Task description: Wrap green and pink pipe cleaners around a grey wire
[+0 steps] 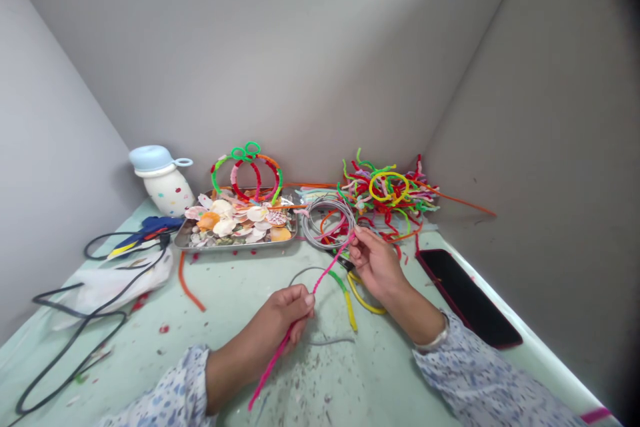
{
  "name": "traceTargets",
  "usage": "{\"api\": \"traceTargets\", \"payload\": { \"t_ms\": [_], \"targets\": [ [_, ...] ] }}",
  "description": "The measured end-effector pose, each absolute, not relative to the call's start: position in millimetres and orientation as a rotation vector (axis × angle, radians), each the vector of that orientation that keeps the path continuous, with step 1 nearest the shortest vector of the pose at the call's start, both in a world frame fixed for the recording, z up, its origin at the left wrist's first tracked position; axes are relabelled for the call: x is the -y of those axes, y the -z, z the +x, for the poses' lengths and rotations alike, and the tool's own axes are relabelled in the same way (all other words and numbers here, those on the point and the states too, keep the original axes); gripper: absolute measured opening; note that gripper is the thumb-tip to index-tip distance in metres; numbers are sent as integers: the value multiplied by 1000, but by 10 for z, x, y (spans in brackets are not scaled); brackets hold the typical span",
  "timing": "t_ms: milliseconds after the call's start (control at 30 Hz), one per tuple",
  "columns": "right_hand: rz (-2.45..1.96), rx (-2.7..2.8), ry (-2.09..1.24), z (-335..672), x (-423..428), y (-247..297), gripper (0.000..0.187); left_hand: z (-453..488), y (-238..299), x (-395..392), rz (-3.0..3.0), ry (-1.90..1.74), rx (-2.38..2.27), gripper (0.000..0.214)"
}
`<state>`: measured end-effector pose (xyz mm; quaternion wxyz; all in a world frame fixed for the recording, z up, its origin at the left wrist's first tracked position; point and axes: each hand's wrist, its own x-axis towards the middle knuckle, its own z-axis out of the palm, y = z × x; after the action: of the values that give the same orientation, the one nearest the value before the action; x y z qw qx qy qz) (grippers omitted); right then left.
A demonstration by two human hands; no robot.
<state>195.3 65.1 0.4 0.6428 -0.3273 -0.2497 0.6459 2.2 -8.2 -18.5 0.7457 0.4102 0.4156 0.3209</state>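
Likely light, soft and easily bent, and best held close to an end, the pink fuzzy stem [271, 367] is over the desk [227, 293], pinched by the fingers of the left hand [273, 323] and, toward one o'clock, those of the right hand [379, 264], its loose tail pointing toward seven.

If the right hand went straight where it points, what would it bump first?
Probably the grey wire coil, just ahead of the right hand, though depth is hard to judge here.
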Motion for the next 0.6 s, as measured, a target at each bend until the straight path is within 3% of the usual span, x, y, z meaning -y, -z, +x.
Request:
{"api": "traceTargets", "payload": {
  "t_ms": [600],
  "targets": [
    [-663, 467, -1602, 1894, -604, -5, 17, 9, 80, 95, 860, -713, -846, 28]
  ]
}}
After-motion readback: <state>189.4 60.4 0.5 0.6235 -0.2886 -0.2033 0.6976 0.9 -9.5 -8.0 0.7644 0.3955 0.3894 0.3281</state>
